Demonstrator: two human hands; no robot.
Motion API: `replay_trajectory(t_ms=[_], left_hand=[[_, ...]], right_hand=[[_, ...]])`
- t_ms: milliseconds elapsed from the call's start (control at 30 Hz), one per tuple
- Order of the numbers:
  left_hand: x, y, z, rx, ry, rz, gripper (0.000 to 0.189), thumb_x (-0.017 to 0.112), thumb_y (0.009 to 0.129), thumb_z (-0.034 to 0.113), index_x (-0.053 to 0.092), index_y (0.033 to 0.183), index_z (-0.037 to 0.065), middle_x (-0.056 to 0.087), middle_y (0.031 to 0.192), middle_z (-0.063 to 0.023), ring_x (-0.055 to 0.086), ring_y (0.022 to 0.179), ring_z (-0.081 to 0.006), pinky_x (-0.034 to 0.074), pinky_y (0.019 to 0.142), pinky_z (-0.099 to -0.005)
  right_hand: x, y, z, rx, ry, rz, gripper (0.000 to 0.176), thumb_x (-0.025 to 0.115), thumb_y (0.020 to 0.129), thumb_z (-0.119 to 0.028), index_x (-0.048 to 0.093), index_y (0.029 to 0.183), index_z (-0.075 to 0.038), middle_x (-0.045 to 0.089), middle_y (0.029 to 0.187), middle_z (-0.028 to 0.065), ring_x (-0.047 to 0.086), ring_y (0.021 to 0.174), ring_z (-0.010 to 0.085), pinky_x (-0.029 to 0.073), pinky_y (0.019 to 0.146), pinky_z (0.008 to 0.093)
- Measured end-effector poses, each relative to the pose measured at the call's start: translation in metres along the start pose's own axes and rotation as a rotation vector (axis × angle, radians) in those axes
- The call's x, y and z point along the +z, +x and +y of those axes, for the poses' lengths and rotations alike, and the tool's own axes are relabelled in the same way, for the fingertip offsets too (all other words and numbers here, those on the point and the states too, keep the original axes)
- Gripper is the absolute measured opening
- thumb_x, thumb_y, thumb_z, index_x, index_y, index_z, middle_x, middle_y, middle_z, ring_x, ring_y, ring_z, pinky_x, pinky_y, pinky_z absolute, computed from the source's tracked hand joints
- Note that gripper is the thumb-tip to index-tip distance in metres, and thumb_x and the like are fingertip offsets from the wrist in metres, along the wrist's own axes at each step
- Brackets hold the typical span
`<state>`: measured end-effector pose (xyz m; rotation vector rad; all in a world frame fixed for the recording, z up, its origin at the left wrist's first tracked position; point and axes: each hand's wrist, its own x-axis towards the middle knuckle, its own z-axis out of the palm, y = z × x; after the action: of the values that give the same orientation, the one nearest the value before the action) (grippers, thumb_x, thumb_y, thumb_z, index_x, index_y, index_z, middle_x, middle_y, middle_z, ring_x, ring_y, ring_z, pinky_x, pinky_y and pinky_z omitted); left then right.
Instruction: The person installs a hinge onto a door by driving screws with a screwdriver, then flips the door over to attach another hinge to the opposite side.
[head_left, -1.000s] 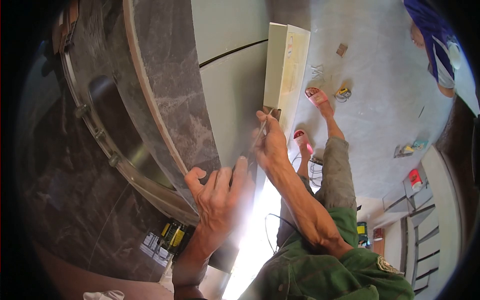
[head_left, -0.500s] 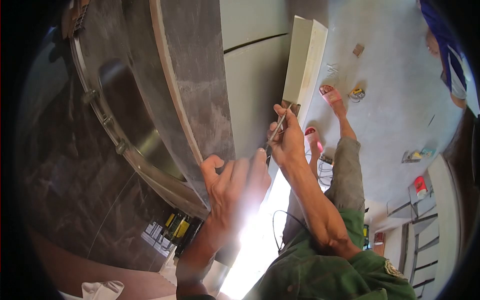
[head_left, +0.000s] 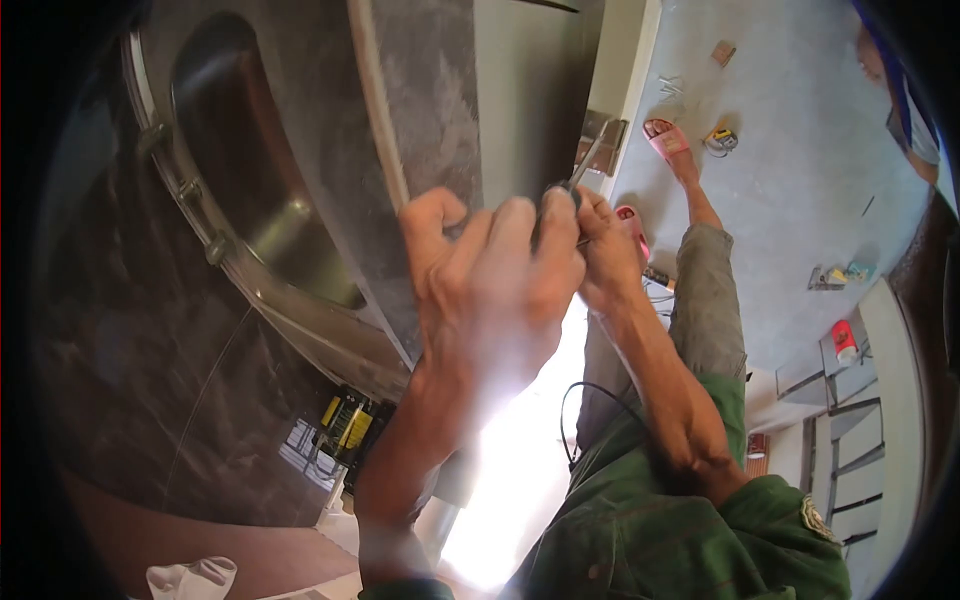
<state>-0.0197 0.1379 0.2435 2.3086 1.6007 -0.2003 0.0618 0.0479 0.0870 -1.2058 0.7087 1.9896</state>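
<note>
A screwdriver (head_left: 592, 158) slants up to the right, its dark handle partly hidden by fingers and its tip over a metal hinge plate (head_left: 602, 143). The plate sits on the edge of a pale panel (head_left: 622, 60). My left hand (head_left: 490, 275) is closed round the handle end, beside the edge of a dark countertop (head_left: 425, 90). Just to its right, my right hand (head_left: 610, 250) has its fingers closed at the front of the screwdriver handle, partly covered by my left hand.
A sink basin (head_left: 255, 160) lies to the left, with a black and yellow item (head_left: 350, 425) below it. On the floor are a tape measure (head_left: 720, 140), a brown scrap (head_left: 724, 52) and a red bottle (head_left: 845, 342). Another person's arm (head_left: 915, 150) shows at the upper right.
The hinge plate, panel and countertop sit higher in view. My right hand has shifted from beside the plate down the screwdriver, close against my left hand.
</note>
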Motion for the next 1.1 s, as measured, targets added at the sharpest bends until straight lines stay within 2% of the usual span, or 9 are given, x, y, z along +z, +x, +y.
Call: replay_trajectory(t_ms=[100,200,367,467,700,800,900,1000,1100], left_hand=[[0.004,-0.002,-0.003,-0.014,0.063,0.053,0.023,0.073,0.073,0.012,0.069,0.095,0.008,0.048,0.064,0.0004,0.054,0.059,-0.0135,0.036,0.075,-0.0362],[0.002,-0.004,-0.003,0.007,-0.001,0.003,0.028,0.058,0.074,0.004,0.063,0.100,-0.004,0.051,0.072,-0.0064,0.056,0.064,-0.0203,0.036,0.078,-0.0418],[-0.005,0.000,-0.001,-0.008,-0.006,-0.053,0.026,0.061,0.073,0.005,0.064,0.097,-0.002,0.049,0.071,-0.0053,0.055,0.063,-0.0196,0.035,0.075,-0.0413],[-0.009,0.009,0.002,-0.022,0.005,-0.049,0.024,0.063,0.073,0.007,0.064,0.097,0.001,0.049,0.071,-0.0046,0.054,0.061,-0.0195,0.035,0.071,-0.0393],[-0.026,0.035,0.013,-0.122,0.007,-0.213,0.028,0.069,0.079,0.011,0.067,0.107,0.007,0.053,0.072,-0.0067,0.054,0.062,-0.0232,0.040,0.066,-0.0380],[-0.029,0.042,0.018,-0.327,-0.292,-0.333,0.031,0.062,0.088,0.012,0.061,0.118,0.002,0.060,0.082,-0.0102,0.056,0.061,-0.0222,0.045,0.059,-0.0342],[-0.036,0.058,0.020,-1.031,-0.828,-0.588,0.037,0.054,0.095,0.016,0.052,0.127,-0.002,0.063,0.091,-0.0138,0.058,0.061,-0.0170,0.044,0.050,-0.0261],[-0.037,0.071,0.015,-1.537,-1.518,-0.453,0.039,0.051,0.096,0.016,0.049,0.128,-0.005,0.063,0.090,-0.0128,0.056,0.062,-0.0116,0.038,0.042,-0.0185],[-0.033,0.072,0.009,-1.550,-1.406,-0.497,0.036,0.051,0.096,0.018,0.052,0.124,-0.005,0.062,0.082,-0.0101,0.051,0.051,-0.0090,0.034,0.036,-0.0178]], right_hand=[[-0.001,0.004,-0.008,0.000,0.043,-0.005,0.035,0.041,0.104,-0.030,0.049,0.120,0.000,0.060,0.109,0.0101,0.059,0.089,0.0149,0.047,0.067,0.0228],[0.008,0.020,-0.021,-0.037,0.246,-0.071,0.038,0.039,0.105,-0.033,0.051,0.118,0.001,0.061,0.104,0.0100,0.061,0.093,0.0174,0.048,0.066,0.0228],[0.030,0.039,-0.044,0.009,0.465,-0.133,0.034,0.038,0.105,-0.030,0.053,0.113,0.000,0.063,0.100,0.0094,0.063,0.095,0.0192,0.048,0.057,0.0238],[0.008,0.072,-0.043,0.150,0.666,-0.311,0.028,0.039,0.104,-0.028,0.052,0.111,-0.003,0.062,0.091,0.0066,0.063,0.082,0.0181,0.047,0.061,0.0297],[0.042,0.062,-0.043,0.038,0.646,-0.083,0.014,0.046,0.101,-0.021,0.052,0.094,-0.010,0.055,0.076,-0.0006,0.049,0.058,0.0109,0.040,0.055,0.0257],[0.051,0.061,-0.054,0.182,0.765,0.058,0.014,0.038,0.104,-0.022,0.047,0.098,-0.013,0.048,0.073,-0.0022,0.043,0.055,0.0119,0.033,0.057,0.0290],[0.057,0.057,-0.055,0.164,0.760,0.085,0.015,0.038,0.104,-0.023,0.046,0.097,-0.013,0.048,0.072,-0.0017,0.042,0.054,0.0124,0.033,0.056,0.0302],[0.055,0.061,-0.049,0.134,0.772,0.060,0.016,0.037,0.104,-0.022,0.046,0.097,-0.012,0.047,0.072,-0.0008,0.042,0.055,0.0131,0.033,0.056,0.0305],[0.060,0.057,-0.054,0.100,0.752,0.108,0.015,0.035,0.104,-0.020,0.045,0.096,-0.012,0.047,0.072,-0.0003,0.042,0.055,0.0136,0.033,0.056,0.0308]])
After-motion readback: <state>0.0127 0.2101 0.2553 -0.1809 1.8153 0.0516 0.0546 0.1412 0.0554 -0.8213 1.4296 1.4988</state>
